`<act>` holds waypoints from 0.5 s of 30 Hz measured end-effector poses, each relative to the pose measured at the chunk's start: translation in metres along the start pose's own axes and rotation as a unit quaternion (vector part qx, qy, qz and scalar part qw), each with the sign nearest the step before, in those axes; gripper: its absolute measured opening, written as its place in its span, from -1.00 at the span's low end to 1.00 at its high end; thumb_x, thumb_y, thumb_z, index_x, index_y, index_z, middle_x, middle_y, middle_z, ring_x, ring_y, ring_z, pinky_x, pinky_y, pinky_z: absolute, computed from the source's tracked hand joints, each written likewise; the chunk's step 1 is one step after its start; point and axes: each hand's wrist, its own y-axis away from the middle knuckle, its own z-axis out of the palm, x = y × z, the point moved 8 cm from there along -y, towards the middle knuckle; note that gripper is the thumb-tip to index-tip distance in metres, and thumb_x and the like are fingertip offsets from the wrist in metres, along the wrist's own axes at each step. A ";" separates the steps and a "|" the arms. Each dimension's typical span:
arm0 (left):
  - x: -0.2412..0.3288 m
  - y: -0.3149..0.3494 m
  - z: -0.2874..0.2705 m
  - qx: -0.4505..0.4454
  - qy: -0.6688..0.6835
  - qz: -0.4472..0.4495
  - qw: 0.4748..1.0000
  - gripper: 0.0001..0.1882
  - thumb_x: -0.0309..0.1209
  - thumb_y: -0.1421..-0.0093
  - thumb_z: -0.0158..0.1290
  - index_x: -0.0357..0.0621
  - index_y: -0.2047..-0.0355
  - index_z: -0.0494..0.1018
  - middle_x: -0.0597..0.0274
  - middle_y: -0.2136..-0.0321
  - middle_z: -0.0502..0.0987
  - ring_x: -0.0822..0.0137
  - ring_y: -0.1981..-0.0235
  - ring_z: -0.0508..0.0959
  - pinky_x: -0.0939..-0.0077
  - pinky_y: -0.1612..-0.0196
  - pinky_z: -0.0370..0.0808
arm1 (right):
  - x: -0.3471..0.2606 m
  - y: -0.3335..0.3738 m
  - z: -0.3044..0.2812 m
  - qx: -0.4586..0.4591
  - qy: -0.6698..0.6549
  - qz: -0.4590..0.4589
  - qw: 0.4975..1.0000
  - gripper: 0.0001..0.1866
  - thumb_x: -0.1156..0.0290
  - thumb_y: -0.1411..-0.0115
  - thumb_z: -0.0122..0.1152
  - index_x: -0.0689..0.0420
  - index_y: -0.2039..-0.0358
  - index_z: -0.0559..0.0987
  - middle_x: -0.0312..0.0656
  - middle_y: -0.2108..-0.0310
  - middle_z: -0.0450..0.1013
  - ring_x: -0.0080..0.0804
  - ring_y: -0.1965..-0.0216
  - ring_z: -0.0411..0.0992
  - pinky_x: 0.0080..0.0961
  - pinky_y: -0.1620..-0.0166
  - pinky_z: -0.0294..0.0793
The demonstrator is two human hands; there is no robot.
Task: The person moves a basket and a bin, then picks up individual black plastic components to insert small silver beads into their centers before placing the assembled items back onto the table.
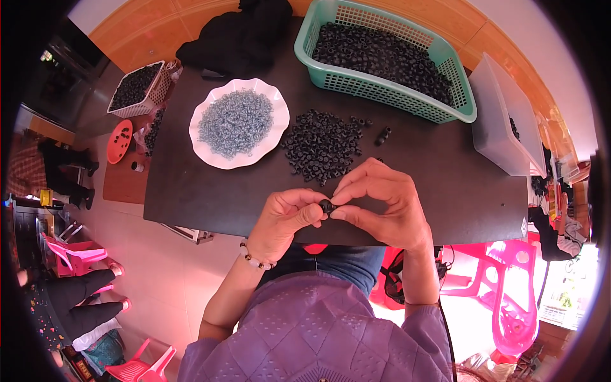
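Note:
My left hand [294, 214] pinches a small black ring-like plastic piece [327, 205] between thumb and fingers near the table's front edge. From the other side, my right hand [387, 202] holds its thumb and forefinger closed at the same piece; whether a second tiny part sits between those fingertips is too small to tell. Just beyond my hands lies a heap of similar black pieces [323, 145]. To its left a white wavy-rimmed plate [279, 102] carries many small clear pieces [234, 122]. A few black pieces [383, 135] lie apart, right of the heap.
A green basket [375, 93] full of black pieces stands at the back of the dark table [203, 197], beside a translucent bin [506, 134]. Dark cloth [238, 38] lies back left. Further left are a white basket [153, 99] and an orange dish [119, 143]. Pink chairs and other people surround the table.

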 end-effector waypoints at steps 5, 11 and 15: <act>0.000 0.000 0.002 -0.007 -0.001 0.000 1.000 -0.72 -0.35 -0.14 0.18 -0.23 0.17 0.52 0.21 0.31 0.57 0.42 0.37 0.52 0.59 0.27 0.47 | 0.000 0.001 0.000 -0.007 0.000 -0.009 1.000 -0.79 0.55 0.18 0.45 0.16 0.45 0.64 -0.26 0.41 0.51 -0.43 0.33 0.44 -0.52 0.23 0.38; 0.018 -0.004 0.010 -0.055 -0.082 0.003 0.995 -0.74 -0.38 -0.11 0.21 -0.31 0.25 0.55 0.25 0.33 0.54 0.50 0.37 0.48 0.64 0.26 0.43 | 0.006 0.000 0.006 -0.055 -0.082 0.062 0.993 -0.69 0.50 0.20 0.49 0.18 0.36 0.65 -0.29 0.41 0.49 -0.51 0.38 0.36 -0.57 0.29 0.34; 0.030 -0.009 0.026 -0.096 -0.106 0.010 0.990 -0.78 -0.43 -0.11 0.21 -0.34 0.27 0.57 0.31 0.37 0.50 0.57 0.40 0.45 0.70 0.29 0.41 | 0.004 0.002 0.010 -0.076 -0.117 0.071 0.988 -0.59 0.47 0.17 0.48 0.16 0.21 0.66 -0.33 0.43 0.42 -0.55 0.42 0.30 -0.59 0.32 0.30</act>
